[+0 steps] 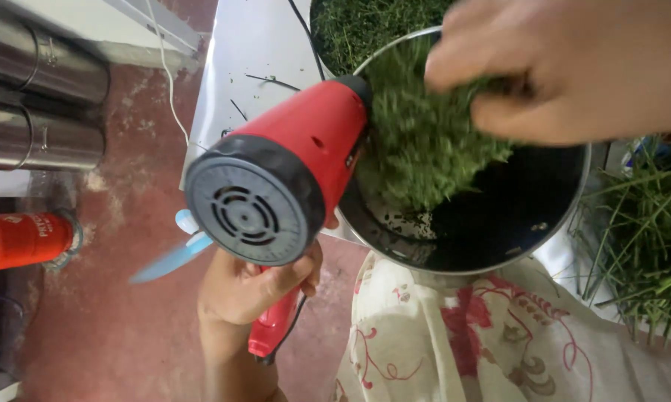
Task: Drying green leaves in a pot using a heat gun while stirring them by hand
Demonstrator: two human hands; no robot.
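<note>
Both hands are busy and well apart from each other: the left hand is closed firmly around the red grip of a red and black hot-air blower, and it holds the tool so that the round black rear grille faces the camera while the nozzle end points into a metal pan. At the upper right, the right hand is curled with its fingers pressed into a heap of chopped green herbs, and it grips a bunch of them from above. These herbs lie inside the pan, piled against the side that is nearest to the blower, and the rest of the dark inner bottom of the pan is bare with only few small green crumbs on it. A thin black cable hangs from the bottom of the grip. Under the pan there is a cream cloth with red flower pattern. Beside the pan, on the right edge, long green grass-like stalks are lying. Behind the blower a white desk carries some scattered green bits. On the reddish floor at the left a red cylinder lies, and above it two shiny steel pipes are seen
</note>
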